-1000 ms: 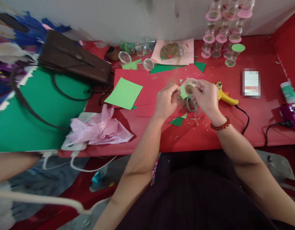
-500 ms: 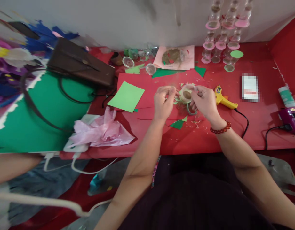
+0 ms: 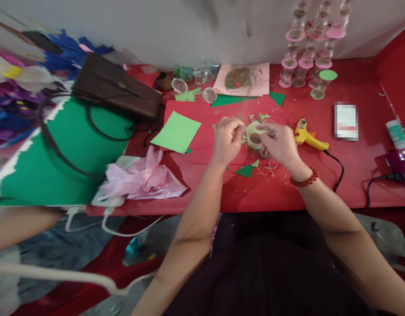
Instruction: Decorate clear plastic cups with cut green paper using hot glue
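On the red table (image 3: 360,175), a green square (image 3: 176,131) lies whole, a loose cup (image 3: 209,95) behind it. The left hand (image 3: 228,139) is curled, thumb near fingertips; whether it grips anything cannot be told. The held cup (image 3: 254,135), seemingly unfinished, is above the scraps (image 3: 245,171), its edge pinched between the right hand's (image 3: 280,140) thumb and fingers. Rightward, the stacks (image 3: 305,62) look already joined. The held cup's underside is hidden; the stacks' tops are cut off.

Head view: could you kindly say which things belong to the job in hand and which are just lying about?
Likely the job's:
clear cup, held in right hand, left hand beside it
light green sheet
yellow glue gun

Probably just lying about:
brown handbag
pink plastic bag
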